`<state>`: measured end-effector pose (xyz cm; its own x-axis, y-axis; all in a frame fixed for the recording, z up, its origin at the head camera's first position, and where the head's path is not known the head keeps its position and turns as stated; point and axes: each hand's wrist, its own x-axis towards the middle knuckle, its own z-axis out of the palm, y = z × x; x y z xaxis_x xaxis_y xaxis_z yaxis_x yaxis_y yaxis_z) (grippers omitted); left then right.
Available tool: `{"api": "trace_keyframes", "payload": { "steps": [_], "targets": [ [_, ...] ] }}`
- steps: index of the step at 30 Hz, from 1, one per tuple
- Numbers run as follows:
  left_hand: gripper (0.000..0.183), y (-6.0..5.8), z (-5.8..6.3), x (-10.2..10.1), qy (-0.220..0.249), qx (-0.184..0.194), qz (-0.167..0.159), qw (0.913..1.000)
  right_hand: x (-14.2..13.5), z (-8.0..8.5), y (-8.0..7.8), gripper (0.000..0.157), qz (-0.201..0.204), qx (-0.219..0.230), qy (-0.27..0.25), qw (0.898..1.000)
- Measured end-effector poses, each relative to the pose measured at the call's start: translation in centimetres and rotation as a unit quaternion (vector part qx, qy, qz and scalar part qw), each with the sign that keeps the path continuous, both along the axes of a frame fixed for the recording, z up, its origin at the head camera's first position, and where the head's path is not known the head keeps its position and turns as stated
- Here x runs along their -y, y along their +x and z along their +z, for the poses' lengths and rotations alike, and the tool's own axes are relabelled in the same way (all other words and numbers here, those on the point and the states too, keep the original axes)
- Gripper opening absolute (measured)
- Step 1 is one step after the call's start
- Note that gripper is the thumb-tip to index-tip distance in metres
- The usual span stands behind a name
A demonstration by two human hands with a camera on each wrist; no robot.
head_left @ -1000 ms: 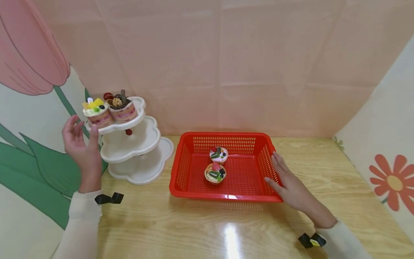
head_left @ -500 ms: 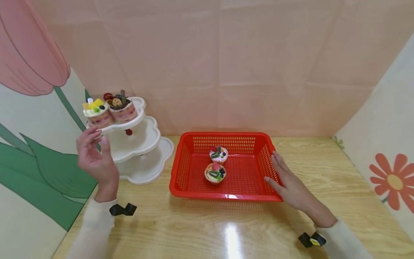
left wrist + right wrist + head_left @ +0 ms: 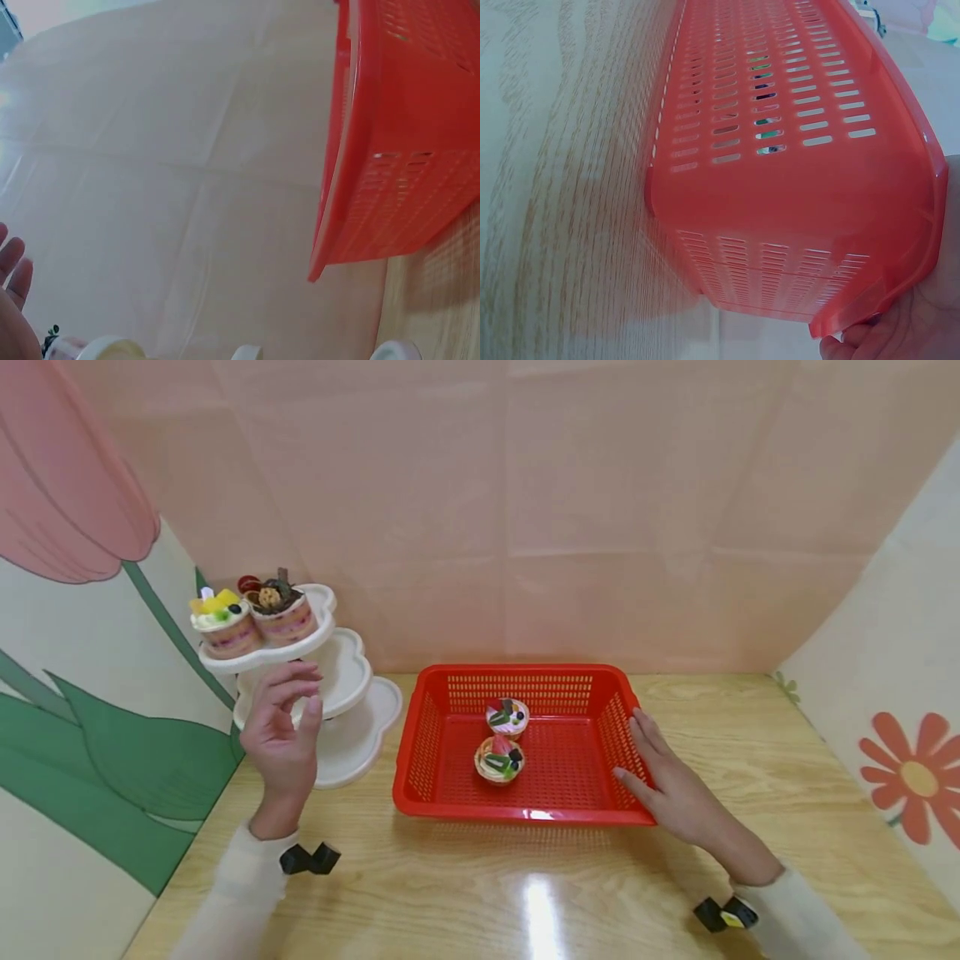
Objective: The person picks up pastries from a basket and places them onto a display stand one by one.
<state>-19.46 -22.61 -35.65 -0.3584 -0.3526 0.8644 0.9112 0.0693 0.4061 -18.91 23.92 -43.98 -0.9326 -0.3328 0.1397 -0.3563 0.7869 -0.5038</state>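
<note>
While the red basket (image 3: 465, 811) lies just left of the right hand (image 3: 672, 791), long axis along the bench's (image 3: 450, 893) back edge, its two tarts (image 3: 500, 762) sit nearer that straight-fingered hand, resting on the rim, than the left hand (image 3: 287, 735), loosely curled, empty, before the tiered stand (image 3: 348, 670). No writing is legible.

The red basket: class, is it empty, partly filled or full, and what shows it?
Partly filled: in the head view, a nearer tart and a farther tart sit in the red basket, much of its floor bare.
</note>
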Motion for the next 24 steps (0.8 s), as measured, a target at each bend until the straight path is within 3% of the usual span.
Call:
{"api": "trace_keyframes", "payload": {
  "steps": [5, 9, 12, 17, 20, 24],
  "targets": [
    [0.023, -0.1, -0.4, -1.1, -0.040, 0.018, -0.029, 0.9986, 0.0, 0.1, 0.1, 0.084, -0.003, 0.002, 0.000, 1.000],
    [0.025, 0.0, -0.5, -2.1, -0.124, 0.079, -0.051, 0.9878, 0.0, 0.0, -0.1, 0.083, -0.001, 0.000, 0.001, 1.000],
    [0.043, -0.2, -1.2, -3.0, -0.200, 0.143, -0.055, 0.9678, 0.0, 0.0, -0.2, 0.083, 0.001, 0.003, 0.001, 1.000],
    [0.067, -0.8, -2.8, -4.8, -0.295, 0.243, -0.044, 0.9229, 0.0, 0.0, -0.3, 0.083, 0.001, 0.003, 0.001, 1.000],
    [0.072, -1.0, -3.5, -5.8, -0.334, 0.282, -0.053, 0.8979, -0.1, 0.0, -0.3, 0.083, 0.000, 0.005, -0.002, 1.000],
    [0.077, -1.3, -3.9, -6.6, -0.376, 0.309, -0.067, 0.8712, -0.1, 0.1, -0.2, 0.084, 0.001, 0.008, -0.001, 1.000]
  ]
}}
